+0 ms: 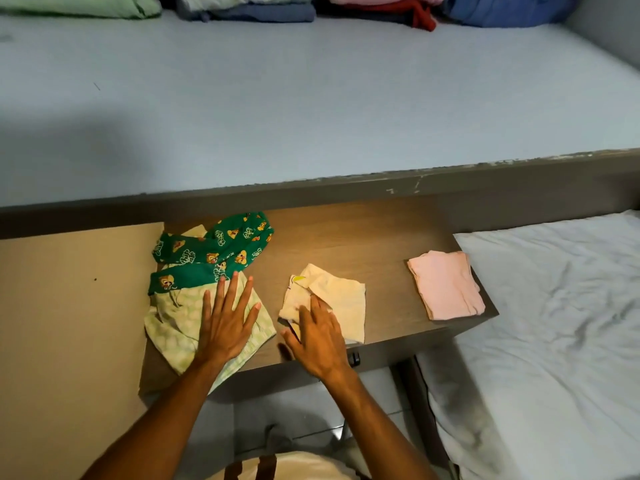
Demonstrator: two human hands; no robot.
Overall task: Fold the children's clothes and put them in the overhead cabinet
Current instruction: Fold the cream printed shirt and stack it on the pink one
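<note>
Left hand (225, 327): flat, palm down, fingers (231, 289) spread wide and gripping nothing; pressed on the pale green garment (173, 327).
Right hand (320, 341): palm down, fingers loosely spread, resting on the near left part of the cream garment (332, 299); whether any cloth is pinched beneath cannot be told.
Pale green garment: under the left palm, lying at the table's (381, 244) near left corner, its lower tip past the front edge.
Green printed garment (214, 251): crumpled just beyond the left fingertips, touching the pale green one and reaching to the table's back edge.
Cream garment: folded roughly square, beyond and right of the right fingers, its near edge close to the table's front edge.
Pink garment (445, 284): folded, well right of the right hand, at the table's right edge beside the bed (554, 306).
Open room: bare wood between the cream and pink pieces, and beyond the cream one to the back edge.
Upper surface (311, 98): wide, pale blue, bare past the table's back edge; folded stacks (249, 10) line its far side.
Left of the left hand: a tan panel (69, 306) butts against the table.
</note>
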